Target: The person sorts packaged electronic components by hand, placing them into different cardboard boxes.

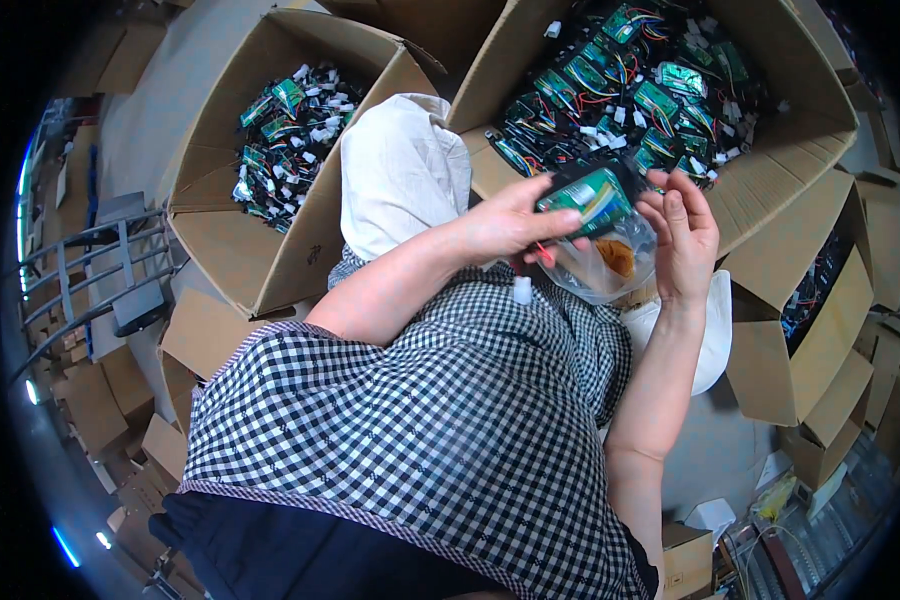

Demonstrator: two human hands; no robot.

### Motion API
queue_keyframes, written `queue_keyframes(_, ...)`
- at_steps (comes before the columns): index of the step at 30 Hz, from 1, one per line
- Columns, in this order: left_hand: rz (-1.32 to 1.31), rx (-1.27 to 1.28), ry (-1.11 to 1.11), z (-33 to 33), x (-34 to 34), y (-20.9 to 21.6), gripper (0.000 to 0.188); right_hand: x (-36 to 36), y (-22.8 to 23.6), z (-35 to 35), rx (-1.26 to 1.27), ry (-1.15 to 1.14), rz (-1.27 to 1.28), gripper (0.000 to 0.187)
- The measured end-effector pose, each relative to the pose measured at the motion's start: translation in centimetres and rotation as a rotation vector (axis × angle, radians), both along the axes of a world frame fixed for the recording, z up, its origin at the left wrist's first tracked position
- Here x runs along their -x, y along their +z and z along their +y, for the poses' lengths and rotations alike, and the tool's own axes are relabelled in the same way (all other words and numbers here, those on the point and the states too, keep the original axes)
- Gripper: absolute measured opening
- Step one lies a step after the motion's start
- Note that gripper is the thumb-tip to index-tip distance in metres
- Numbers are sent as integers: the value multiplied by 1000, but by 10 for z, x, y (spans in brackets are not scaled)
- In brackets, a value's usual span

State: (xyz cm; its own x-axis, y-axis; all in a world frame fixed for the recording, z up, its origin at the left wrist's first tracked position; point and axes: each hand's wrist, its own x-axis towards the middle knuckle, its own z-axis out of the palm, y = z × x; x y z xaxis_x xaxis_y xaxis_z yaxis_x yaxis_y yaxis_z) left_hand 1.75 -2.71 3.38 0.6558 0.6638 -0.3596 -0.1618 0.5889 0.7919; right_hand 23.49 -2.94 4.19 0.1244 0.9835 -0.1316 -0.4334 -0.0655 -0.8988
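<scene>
A green circuit board (598, 197) with a black edge and coloured wires is gripped in my left hand (515, 215), the thumb across its face. A white connector plug (522, 290) dangles on a lead below that hand. Beside the board's right edge, my right hand (685, 230) is raised with its fingers partly curled and apart; I see nothing in it. Under both hands, over my lap, rests a clear plastic tub or bag (595, 285) holding something orange-brown (615, 258), whose kind I cannot make out.
An open cardboard box (780, 190) of wired circuit boards stands ahead on the right. A smaller box (215, 240) with more boards stands on the left. Further cartons (770, 360) are at the right, and a grey metal cart (135, 290) is at far left.
</scene>
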Motion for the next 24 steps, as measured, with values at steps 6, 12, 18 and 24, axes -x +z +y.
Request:
queue_keyframes(6, -36, 31, 214, 5, 17, -8, 40, -32, -121, -29, 379, 199, -1342, 22)
queue_keyframes(12, 29, 37, 230, 0, 10, -8, 42, -26, -139, -40, 467, 13, -1300, 21)
queue_keyframes(18, 1, 34, 239, 4, 15, -17, 40, -20, -135, -34, 482, 89, -1272, 20)
queue_keyframes(24, 56, 10, 237, -5, 9, -13, 38, -24, -137, -48, 496, -3, -1321, 17)
